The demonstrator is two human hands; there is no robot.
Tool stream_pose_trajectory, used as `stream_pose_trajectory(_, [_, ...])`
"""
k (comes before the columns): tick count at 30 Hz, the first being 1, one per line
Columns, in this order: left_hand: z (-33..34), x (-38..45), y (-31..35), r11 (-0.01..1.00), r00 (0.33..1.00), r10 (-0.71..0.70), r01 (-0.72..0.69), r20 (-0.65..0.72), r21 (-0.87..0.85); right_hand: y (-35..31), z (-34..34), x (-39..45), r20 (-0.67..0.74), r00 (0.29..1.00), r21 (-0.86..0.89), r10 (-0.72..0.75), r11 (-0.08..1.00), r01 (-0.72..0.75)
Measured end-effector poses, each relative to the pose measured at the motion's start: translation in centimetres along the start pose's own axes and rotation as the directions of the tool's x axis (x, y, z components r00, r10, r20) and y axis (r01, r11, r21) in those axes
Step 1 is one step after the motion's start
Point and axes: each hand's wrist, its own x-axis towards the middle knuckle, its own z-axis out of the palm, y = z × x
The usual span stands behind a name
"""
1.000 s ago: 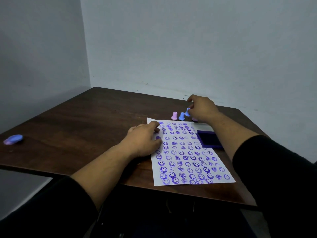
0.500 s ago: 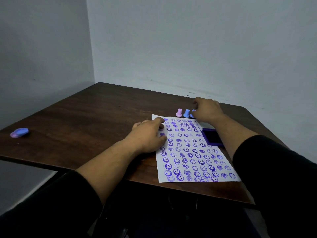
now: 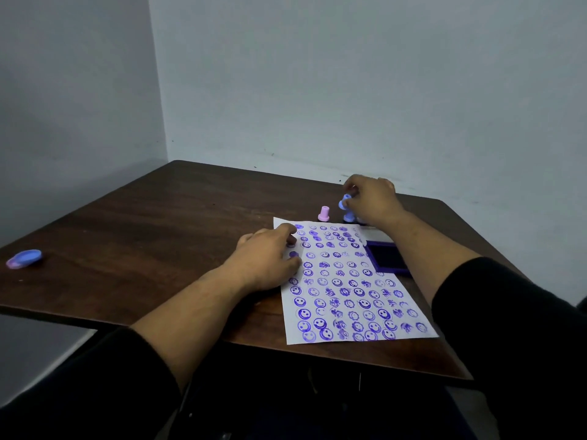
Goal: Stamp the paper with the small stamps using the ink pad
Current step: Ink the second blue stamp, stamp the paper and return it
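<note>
A white paper (image 3: 349, 287) covered with purple stamp marks lies on the dark wooden table (image 3: 158, 233). My left hand (image 3: 266, 255) rests flat on the paper's left edge, fingers apart. My right hand (image 3: 371, 198) is past the paper's far edge, its fingers closed on a small blue stamp (image 3: 344, 201) lifted a little above the table. Below it another blue stamp (image 3: 348, 216) stands on the table, and a pink stamp (image 3: 324, 213) stands to the left. The open purple ink pad (image 3: 386, 258) lies at the paper's right side.
A round blue and pink lid (image 3: 24, 258) lies near the table's left edge. Grey walls meet in a corner behind the table. The table's front edge runs just below the paper.
My right hand has closed on a blue stamp from the row and raised it off the table. The left hand has stayed on the paper. The camera has shifted slightly.
</note>
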Motion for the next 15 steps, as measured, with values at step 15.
stream_pose_trajectory(15, [-0.2, -0.1, 0.5, 1.0, 1.0, -0.023, 0.023, 0.009, 0.001, 2.8, -3.9, -13.0, -0.148, 0.987, 0.082, 0.069, 0.995, -0.057])
